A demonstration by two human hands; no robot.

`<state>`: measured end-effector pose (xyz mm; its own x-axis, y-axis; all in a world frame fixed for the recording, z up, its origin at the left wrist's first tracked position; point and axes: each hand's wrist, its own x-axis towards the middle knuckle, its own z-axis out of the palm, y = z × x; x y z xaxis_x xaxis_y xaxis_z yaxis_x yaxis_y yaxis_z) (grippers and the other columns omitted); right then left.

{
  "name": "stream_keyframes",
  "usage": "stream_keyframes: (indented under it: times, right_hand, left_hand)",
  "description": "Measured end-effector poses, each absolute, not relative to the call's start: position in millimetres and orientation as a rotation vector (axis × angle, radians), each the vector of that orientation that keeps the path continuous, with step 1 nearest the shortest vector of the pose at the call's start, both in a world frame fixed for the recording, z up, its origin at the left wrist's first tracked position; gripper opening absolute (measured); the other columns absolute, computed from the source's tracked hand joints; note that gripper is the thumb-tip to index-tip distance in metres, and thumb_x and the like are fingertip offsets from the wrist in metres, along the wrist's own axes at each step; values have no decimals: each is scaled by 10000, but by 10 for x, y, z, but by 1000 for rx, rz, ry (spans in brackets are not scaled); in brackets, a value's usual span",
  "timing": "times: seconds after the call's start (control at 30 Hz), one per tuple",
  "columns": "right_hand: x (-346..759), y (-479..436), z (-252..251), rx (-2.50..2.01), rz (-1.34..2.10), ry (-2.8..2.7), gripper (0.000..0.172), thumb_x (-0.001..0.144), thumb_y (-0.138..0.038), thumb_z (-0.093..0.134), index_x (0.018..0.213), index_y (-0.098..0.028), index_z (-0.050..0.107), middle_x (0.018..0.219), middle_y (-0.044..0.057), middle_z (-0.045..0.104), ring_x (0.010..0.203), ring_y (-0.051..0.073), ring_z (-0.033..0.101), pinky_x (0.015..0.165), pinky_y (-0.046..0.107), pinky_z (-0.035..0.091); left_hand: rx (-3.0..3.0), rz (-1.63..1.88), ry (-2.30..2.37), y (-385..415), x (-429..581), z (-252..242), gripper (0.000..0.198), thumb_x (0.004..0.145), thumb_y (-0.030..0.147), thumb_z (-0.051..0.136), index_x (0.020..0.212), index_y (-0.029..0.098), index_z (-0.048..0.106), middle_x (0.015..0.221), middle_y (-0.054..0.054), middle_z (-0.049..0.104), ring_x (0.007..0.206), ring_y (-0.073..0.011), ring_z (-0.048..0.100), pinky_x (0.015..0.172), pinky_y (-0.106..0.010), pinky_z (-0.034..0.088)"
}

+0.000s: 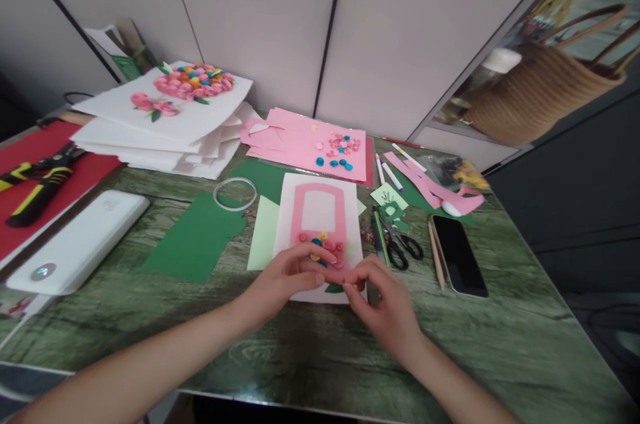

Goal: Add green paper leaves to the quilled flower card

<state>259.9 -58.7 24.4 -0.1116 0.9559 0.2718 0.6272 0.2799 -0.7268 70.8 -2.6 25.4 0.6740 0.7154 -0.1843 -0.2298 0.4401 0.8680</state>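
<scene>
Left hand [286, 272] and right hand [387, 304] bare, slim fingers [309, 250], narrow wrists [246, 309], left forearm [165, 352] and right forearm [447, 374] also bare, widening toward the near side, nail detail too blurred to make out.

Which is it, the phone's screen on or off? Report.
Off, apparently: the phone lies face up on the table, its screen dark with nothing lit.

One view (head-worn); it faces forward and down, close above the table [300, 351].
</scene>
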Motion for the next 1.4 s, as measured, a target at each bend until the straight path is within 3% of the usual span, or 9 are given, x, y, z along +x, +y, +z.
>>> stream_keyframes:
  times: [0.3,0.57,0.73,0.9,1.07,1.23,1.4]
  right_hand:
    - [2581,-596,277,-1366,680,-1788,142,768,-68,537,723,-201,515,700,-19,488,655,121,488,606,241,374]
    - [2683,-515,240,-1301,1336,-1244,171,822,-322,576,708,-200,539,598,-39,474,537,110,463,536,243,379]
    - [2697,-513,250,-1279,1515,-1091,211,790,-361,629,679,-195,560,803,26,588,650,132,561,633,270,449]
    - [2661,-512,296,-1293,1498,-1195,215,783,-348,629,660,-184,567,950,43,570,664,118,566,619,266,465]
    - [2617,-550,308,-1323,1165,-1484,120,787,-224,600,673,-194,579,886,44,565,852,170,567,681,277,460]
    - [2601,-582,334,-1341,997,-1566,94,779,-156,570,696,-201,567,871,42,570,816,168,570,645,270,452]
    - [2597,-558,344,-1375,931,-1578,104,767,-141,570,681,-198,557,817,35,567,776,167,567,616,265,444]
  left_hand:
    - [964,668,664,-22,735,257,194,754,166,661,942,183,617,888,-49,743,903,-183,675,868,-330,459]
    - [1038,732,803,-10,764,341,171,719,89,643,871,162,614,833,-35,750,866,-164,691,825,-293,494]
    - [1092,743,847,-17,787,352,188,698,69,645,860,165,641,826,-25,753,853,-152,695,781,-259,513]
    - [1097,745,834,-34,801,320,151,706,86,650,840,156,654,825,-30,749,842,-156,697,795,-272,522]
    - [1067,710,822,-52,807,307,173,710,96,662,869,164,656,816,-27,744,851,-167,694,803,-295,525]
    - [1060,713,840,-47,810,350,212,682,73,665,874,161,660,840,-36,732,843,-175,684,809,-320,521]
    - [1080,691,936,-43,820,381,229,638,68,686,845,162,653,925,-37,705,763,-141,658,666,-254,512]
